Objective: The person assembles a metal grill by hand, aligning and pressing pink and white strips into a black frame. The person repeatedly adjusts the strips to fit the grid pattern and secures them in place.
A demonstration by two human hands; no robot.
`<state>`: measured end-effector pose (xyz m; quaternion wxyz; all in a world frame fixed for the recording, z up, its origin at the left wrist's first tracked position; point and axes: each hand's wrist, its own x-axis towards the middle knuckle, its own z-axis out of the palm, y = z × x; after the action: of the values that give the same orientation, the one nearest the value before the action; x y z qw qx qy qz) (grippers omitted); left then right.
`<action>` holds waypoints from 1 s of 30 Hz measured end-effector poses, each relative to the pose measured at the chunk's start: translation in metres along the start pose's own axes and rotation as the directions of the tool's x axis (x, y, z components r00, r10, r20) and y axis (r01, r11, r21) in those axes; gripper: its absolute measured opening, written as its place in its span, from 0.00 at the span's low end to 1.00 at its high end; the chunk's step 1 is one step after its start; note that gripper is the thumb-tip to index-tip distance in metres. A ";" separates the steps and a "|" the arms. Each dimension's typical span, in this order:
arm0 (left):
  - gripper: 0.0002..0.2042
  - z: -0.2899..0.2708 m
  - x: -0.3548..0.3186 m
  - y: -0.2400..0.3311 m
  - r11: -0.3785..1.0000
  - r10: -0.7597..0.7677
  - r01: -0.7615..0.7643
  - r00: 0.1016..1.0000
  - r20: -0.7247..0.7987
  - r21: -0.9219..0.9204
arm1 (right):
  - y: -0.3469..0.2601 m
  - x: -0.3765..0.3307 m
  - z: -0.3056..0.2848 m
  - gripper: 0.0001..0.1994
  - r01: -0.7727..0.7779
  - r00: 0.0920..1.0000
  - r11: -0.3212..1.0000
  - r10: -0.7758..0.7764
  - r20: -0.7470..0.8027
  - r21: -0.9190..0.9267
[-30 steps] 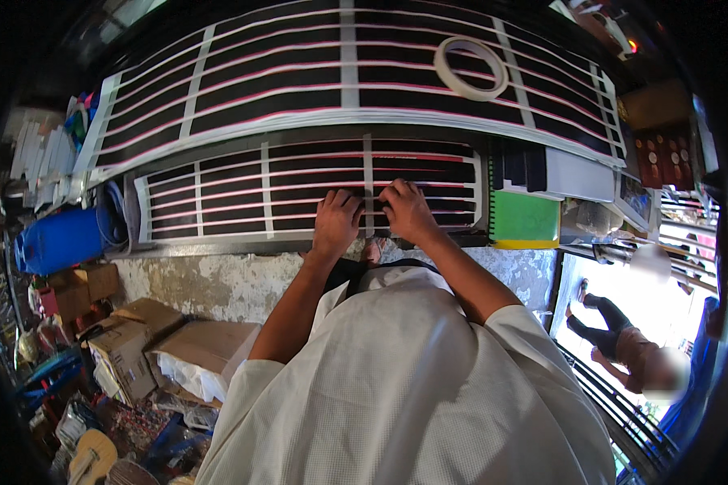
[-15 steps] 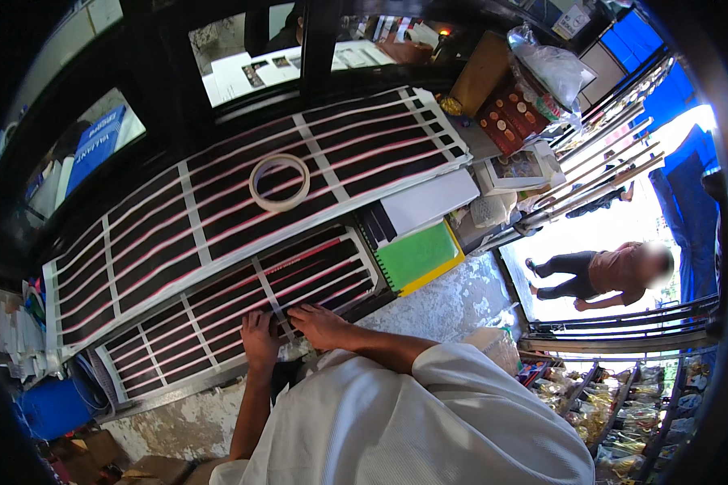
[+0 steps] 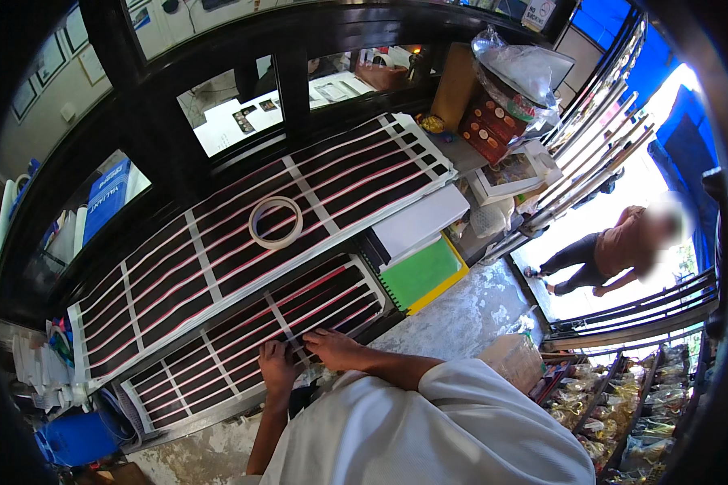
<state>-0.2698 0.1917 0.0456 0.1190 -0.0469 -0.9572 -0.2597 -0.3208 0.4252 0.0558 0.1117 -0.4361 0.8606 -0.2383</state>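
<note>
Pressing flat at the near edge of the counter, both hands, left hand (image 3: 277, 361) and right hand (image 3: 332, 347), rest side by side with fingers spread on the near striped sheet (image 3: 243, 343), whose long axis runs left-right, while a tape roll (image 3: 275, 221) lies beyond on the far sheet (image 3: 259, 234).

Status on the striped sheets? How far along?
Looks done: far sheet fully striped, tape roll resting on it. In hand: left hand and right hand press on the near sheet at its front edge. What is left on it cannot be told.
</note>
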 end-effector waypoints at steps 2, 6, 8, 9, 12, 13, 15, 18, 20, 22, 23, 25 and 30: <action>0.09 0.001 0.001 0.004 1.000 -0.028 0.028 1.000 0.011 0.013 | 0.000 -0.001 0.001 0.22 0.009 0.998 1.000 -0.010 -0.057 -0.006; 0.08 0.000 0.001 0.004 1.000 -0.022 0.022 1.000 0.010 -0.013 | -0.001 0.000 0.002 0.22 0.003 0.999 0.999 -0.005 -0.043 -0.039; 0.08 0.002 0.002 0.003 0.999 -0.038 0.038 0.999 0.026 -0.010 | 0.000 0.001 0.001 0.22 -0.001 0.997 1.000 0.001 -0.076 -0.004; 0.08 0.002 0.001 0.002 0.999 -0.027 0.027 1.000 0.012 -0.024 | -0.001 0.001 0.001 0.22 -0.032 0.998 0.999 0.032 -0.049 -0.004; 0.08 0.003 0.000 0.000 0.998 -0.044 0.044 0.999 0.011 -0.052 | -0.002 0.000 0.000 0.23 -0.014 0.998 1.000 0.016 -0.055 0.023; 0.08 0.003 0.000 -0.001 0.999 -0.026 0.025 1.000 -0.008 -0.040 | 0.000 0.000 -0.001 0.23 -0.029 0.999 1.000 0.029 -0.019 0.009; 0.08 0.005 -0.002 0.000 0.998 -0.055 0.055 0.998 0.008 -0.019 | 0.000 0.000 -0.002 0.25 -0.020 0.999 1.000 0.020 -0.025 0.022; 0.09 0.006 -0.004 -0.001 0.998 -0.054 0.054 0.999 0.002 -0.029 | 0.000 0.001 -0.002 0.26 -0.027 0.999 0.999 0.029 -0.035 0.036; 0.09 0.006 -0.005 -0.002 0.998 -0.048 0.048 0.999 0.003 -0.031 | 0.000 0.001 -0.002 0.26 -0.041 0.999 0.998 0.042 -0.022 0.037; 0.09 0.005 -0.003 -0.002 0.999 -0.048 0.048 0.999 0.006 -0.026 | 0.001 0.001 -0.002 0.26 -0.037 0.999 0.998 0.038 -0.028 0.042; 0.10 0.005 -0.002 -0.002 0.999 -0.046 0.046 0.999 0.007 -0.021 | 0.002 0.001 -0.001 0.26 -0.031 0.999 0.999 0.032 -0.040 0.033; 0.10 0.005 0.001 0.000 0.999 -0.026 0.026 1.000 0.005 -0.026 | 0.005 0.001 0.000 0.26 -0.030 0.998 0.999 0.032 -0.055 0.041; 0.13 0.002 0.001 0.002 0.995 -0.038 0.038 0.999 0.005 -0.097 | 0.009 0.005 0.010 0.22 -0.126 0.991 0.976 0.133 -0.027 0.175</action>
<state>-0.2706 0.1941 0.0449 0.1103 -0.0347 -0.9443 -0.3082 -0.3264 0.4225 0.0426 0.1477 -0.3631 0.8652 -0.3126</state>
